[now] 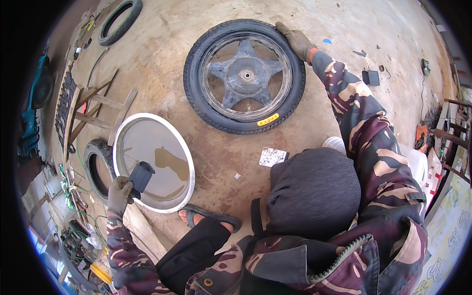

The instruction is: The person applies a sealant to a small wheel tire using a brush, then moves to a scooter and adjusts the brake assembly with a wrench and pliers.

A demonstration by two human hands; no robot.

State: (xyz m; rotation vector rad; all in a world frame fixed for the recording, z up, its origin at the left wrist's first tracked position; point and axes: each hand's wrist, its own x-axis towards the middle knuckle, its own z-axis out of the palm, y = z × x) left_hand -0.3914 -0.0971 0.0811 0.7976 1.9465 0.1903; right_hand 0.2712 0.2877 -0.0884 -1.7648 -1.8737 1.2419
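STEP: wetting, seemingly; left hand (119, 195) closed around dark sponge (141, 177) over basin (129, 121) | right hand (298, 42) lying flat, gripping nothing, steadying tyre (201, 98) | NEXT: needing sponge carried to tyre bead

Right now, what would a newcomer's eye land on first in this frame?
The black motorcycle wheel lying flat on the concrete floor at top centre, the gloved right hand on its tyre. At lower left, the left hand holds a dark sponge over a white basin of murky water.

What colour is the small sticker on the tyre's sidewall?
Yellow; the sticker sits on the black tyre nearest the person, seen in the head view.
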